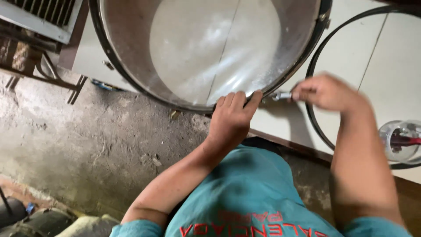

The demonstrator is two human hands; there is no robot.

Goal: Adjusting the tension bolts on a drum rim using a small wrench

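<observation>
A: What is the big round shell (131,52) under your left hand (230,120) made of?

B: Its inner wall looks like brushed metal with a dull sheen; the skin (210,44) stretched across it is translucent, smooth and glossy, probably plastic film.

A: And the small key (280,95) at your right hand (326,92)?

B: Bright, polished metal. The thin hoop (312,115) beside it is dark and matt.

A: The surfaces beneath?

B: The tabletop (351,52) is pale, smooth and faintly shiny. The floor (87,140) is rough, cracked grey concrete. Your shirt (245,193) is soft, matt teal cloth. The small dome (401,140) at the right is clear and glossy; glass or plastic, you cannot tell.
</observation>
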